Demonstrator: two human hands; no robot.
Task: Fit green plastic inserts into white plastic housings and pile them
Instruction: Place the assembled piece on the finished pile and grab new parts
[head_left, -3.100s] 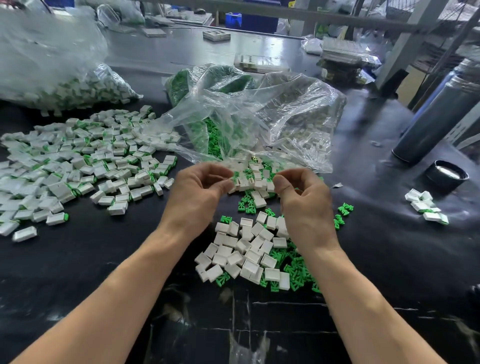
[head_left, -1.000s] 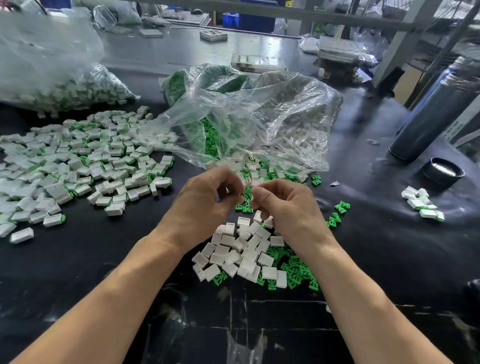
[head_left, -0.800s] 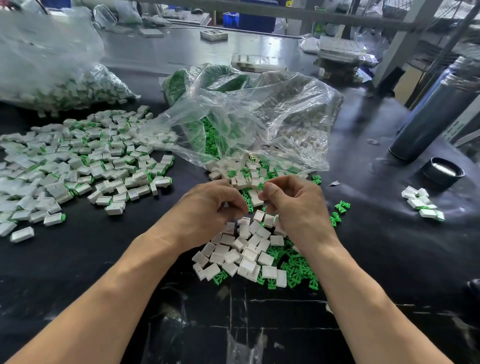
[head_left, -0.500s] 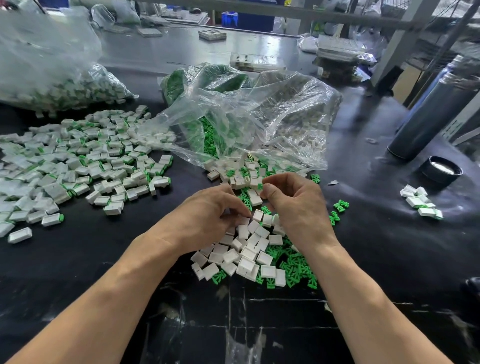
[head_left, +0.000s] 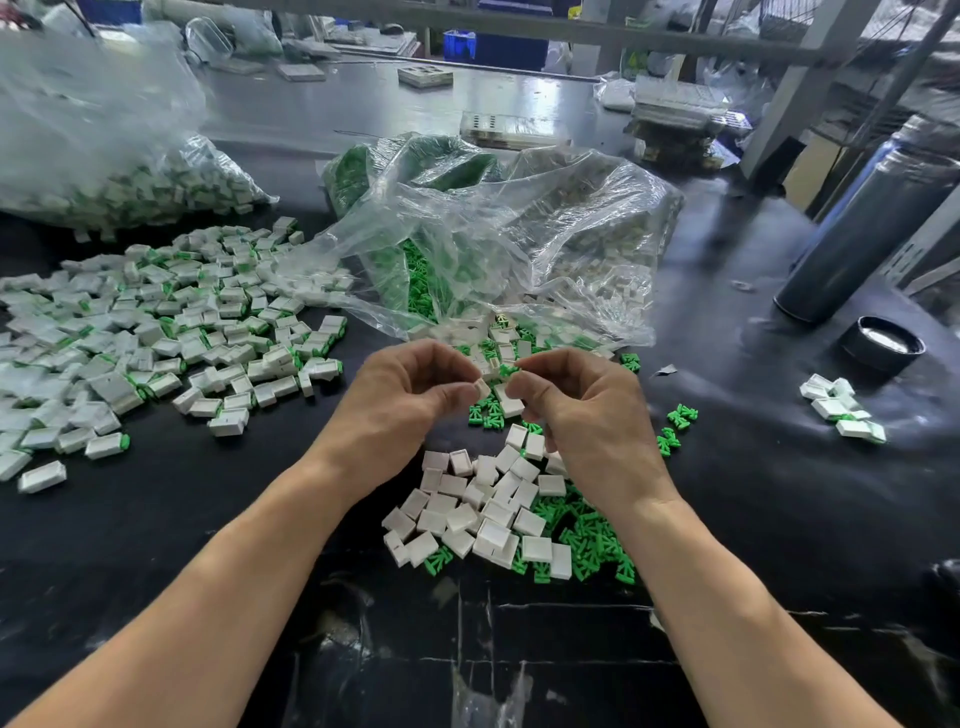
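My left hand (head_left: 400, 395) pinches a small white housing (head_left: 482, 387) between thumb and fingers. My right hand (head_left: 587, 410) pinches a green insert (head_left: 508, 370) at its fingertips, right beside the housing. Both hands hover above a loose heap of white housings (head_left: 483, 509) mixed with green inserts (head_left: 587, 545) on the black table. A wide pile of fitted white-and-green pieces (head_left: 156, 332) covers the table at the left.
A crumpled clear bag (head_left: 498, 239) with green and white parts lies behind my hands. Another filled bag (head_left: 119, 176) sits far left. A dark cylinder (head_left: 867, 234) and a black lid (head_left: 883, 343) stand at the right, near a small cluster of fitted pieces (head_left: 841, 410).
My left hand dipped to the heap of housings and rose again with a white housing. My right hand stayed near the centre and now meets it with a green insert.
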